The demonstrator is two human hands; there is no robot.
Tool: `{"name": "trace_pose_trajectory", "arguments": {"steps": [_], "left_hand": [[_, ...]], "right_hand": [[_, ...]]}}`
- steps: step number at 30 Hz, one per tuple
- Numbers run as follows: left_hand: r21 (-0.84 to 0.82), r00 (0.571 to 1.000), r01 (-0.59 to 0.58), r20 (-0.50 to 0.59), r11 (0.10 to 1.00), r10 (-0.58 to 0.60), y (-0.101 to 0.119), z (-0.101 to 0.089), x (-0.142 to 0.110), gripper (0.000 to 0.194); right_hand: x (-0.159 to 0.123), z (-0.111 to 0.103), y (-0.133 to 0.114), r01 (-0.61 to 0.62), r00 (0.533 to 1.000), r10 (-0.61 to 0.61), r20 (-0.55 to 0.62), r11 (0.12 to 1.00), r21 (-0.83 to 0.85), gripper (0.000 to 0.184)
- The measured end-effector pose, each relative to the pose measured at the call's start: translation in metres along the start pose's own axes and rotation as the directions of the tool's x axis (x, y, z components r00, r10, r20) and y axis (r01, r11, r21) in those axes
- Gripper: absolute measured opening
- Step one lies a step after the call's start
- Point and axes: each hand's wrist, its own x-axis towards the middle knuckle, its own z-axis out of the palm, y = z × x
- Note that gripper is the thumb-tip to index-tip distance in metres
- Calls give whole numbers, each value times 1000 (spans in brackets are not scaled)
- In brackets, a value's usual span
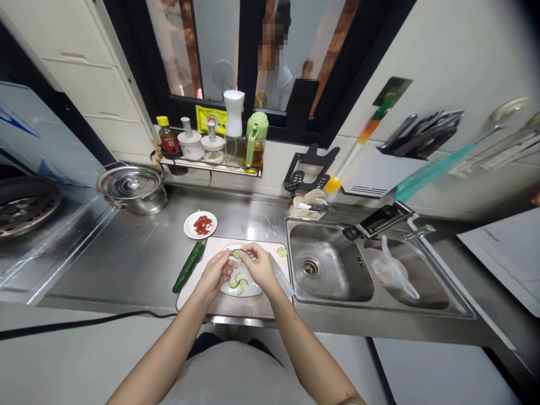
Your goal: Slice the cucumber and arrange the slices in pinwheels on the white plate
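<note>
A cucumber slice (pixel 237 254) is pinched between the fingertips of my left hand (pixel 219 271) and my right hand (pixel 258 264), held above a white oval plate (pixel 252 290). Thin cucumber pieces (pixel 239 282) with green skin edges lie in the plate's middle. The plate rests on a pale cutting board (pixel 219 306). A knife (pixel 280 274) lies on the board just right of my right hand, its handle end hidden. One more round of cucumber (pixel 282 252) sits at the board's upper right corner. An uncut length of cucumber (pixel 188 267) lies along the board's left edge.
A small white plate (pixel 187 227) of chopped red pieces stands behind the board. The double sink (pixel 333 295) is to the right, with a plastic bag (pixel 394 270) in one basin. A lidded steel pot (pixel 145 199) stands at left. Seasoning bottles line a shelf (pixel 211 165). Beyond the window is a person.
</note>
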Motion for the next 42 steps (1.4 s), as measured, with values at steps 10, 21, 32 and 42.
{"name": "trace_pose_trajectory", "arguments": {"steps": [10,21,32,42], "left_hand": [[-34,990,-76,-125,997,72,7,1,7,47],[-120,984,-156,-110,980,143,5,-12,3,49],[114,969,-230,-62,966,238,-10,-40,30,44],[622,947,-229,-35,748,319,-60,-73,68,30]], "right_hand": [[-4,8,8,37,999,-33,38,994,-100,17],[-6,11,6,142,987,-121,103,962,-232,14],[3,17,33,49,977,28,211,936,-349,15],[12,37,78,-44,910,282,304,794,-606,14]]}}
